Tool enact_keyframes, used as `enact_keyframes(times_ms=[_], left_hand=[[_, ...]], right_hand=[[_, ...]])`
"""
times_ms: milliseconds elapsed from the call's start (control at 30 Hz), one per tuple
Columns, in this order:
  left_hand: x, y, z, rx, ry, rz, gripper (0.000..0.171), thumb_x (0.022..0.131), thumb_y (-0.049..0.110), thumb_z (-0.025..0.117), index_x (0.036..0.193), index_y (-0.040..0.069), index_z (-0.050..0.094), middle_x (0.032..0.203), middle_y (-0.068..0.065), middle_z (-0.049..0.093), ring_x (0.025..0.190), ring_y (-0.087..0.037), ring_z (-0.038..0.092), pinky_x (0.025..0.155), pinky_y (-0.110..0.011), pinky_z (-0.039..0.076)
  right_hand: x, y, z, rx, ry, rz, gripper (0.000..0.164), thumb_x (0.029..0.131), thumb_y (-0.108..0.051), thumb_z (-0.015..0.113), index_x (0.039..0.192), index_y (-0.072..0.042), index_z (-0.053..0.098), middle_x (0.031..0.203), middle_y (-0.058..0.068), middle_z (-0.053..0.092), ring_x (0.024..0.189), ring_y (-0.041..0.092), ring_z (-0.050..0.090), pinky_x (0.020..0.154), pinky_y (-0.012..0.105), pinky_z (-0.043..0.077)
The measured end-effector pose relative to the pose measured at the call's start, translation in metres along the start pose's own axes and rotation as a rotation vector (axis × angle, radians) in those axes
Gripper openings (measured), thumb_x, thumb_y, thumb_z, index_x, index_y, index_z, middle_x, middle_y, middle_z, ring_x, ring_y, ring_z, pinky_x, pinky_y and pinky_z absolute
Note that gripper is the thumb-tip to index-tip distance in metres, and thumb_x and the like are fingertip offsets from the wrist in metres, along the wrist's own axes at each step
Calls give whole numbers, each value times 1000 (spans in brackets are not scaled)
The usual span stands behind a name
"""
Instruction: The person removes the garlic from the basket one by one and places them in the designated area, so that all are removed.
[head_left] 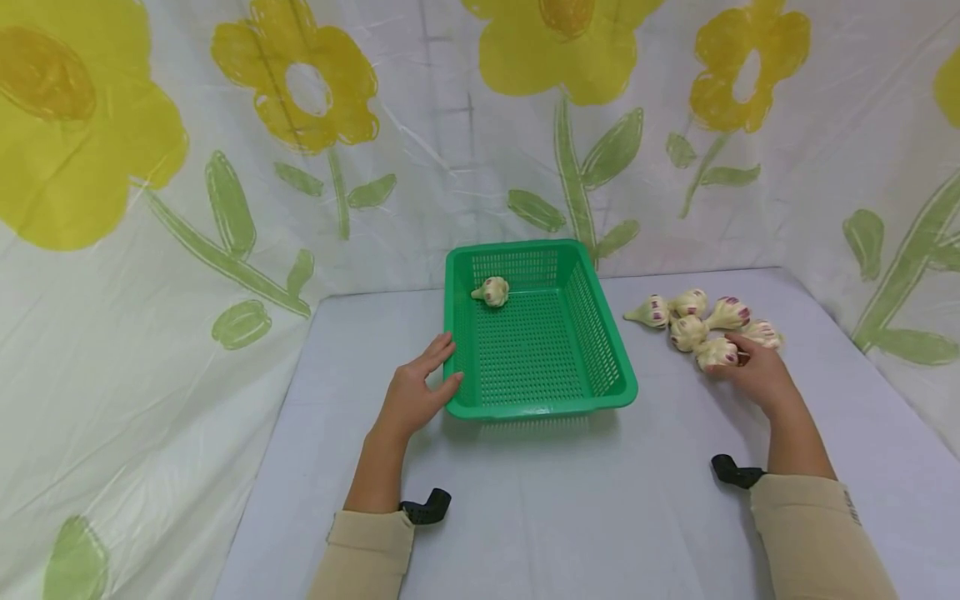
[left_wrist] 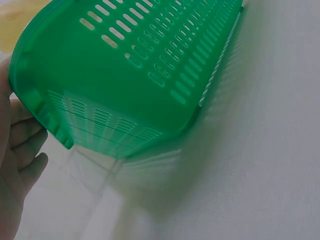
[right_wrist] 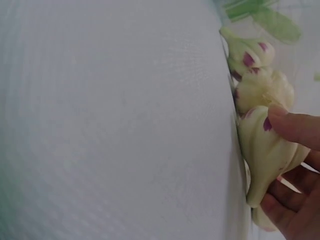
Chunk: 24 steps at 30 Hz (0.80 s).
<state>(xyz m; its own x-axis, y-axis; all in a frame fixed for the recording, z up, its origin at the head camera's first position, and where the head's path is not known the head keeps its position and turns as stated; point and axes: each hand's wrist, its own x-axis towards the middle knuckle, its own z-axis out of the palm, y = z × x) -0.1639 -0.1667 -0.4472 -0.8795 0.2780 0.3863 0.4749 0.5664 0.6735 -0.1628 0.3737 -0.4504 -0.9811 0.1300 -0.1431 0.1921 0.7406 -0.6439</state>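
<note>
In the head view, the left hand (head_left: 415, 389) rests at the left rim of a green plastic basket (head_left: 538, 410), its thumb and fingertips touching the rim. The left wrist view shows its fingers fairly straight against the rim of the basket (left_wrist: 80, 75). One garlic bulb (head_left: 495, 292) lies inside the basket, near its back left corner. To the right, the right hand (head_left: 761, 379) grips another garlic bulb (head_left: 716, 354) between thumb and fingers. The right wrist view shows the thumb on top of this garlic bulb (right_wrist: 265, 150), whose stem points down in the picture.
Several more garlic bulbs (head_left: 687, 332) lie in a group just beyond and beside the right hand. A white cloth (head_left: 540, 517) covers the table. Behind stands a white curtain (head_left: 427, 208) printed with yellow flowers.
</note>
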Motion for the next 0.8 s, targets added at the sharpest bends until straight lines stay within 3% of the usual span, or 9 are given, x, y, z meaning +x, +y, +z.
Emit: enact_keyframes(times_ms=[333, 800], left_hand=[[1, 0, -1, 5, 4, 10, 53, 92, 26, 68, 140, 7, 55, 151, 0, 47, 138, -20, 46, 109, -43, 43], [1, 0, -1, -15, -13, -14, 54, 92, 27, 68, 140, 4, 55, 152, 2, 46, 139, -17, 44, 111, -42, 42]], right_hand=[[0, -2, 0, -22, -11, 23, 91, 90, -39, 70, 154, 3, 21, 140, 42, 39, 126, 53, 42, 96, 64, 41], [-4, -9, -3, -45, -42, 76, 97, 89, -44, 69, 155, 1, 15, 146, 41, 32, 132, 57, 33, 101, 68, 36]])
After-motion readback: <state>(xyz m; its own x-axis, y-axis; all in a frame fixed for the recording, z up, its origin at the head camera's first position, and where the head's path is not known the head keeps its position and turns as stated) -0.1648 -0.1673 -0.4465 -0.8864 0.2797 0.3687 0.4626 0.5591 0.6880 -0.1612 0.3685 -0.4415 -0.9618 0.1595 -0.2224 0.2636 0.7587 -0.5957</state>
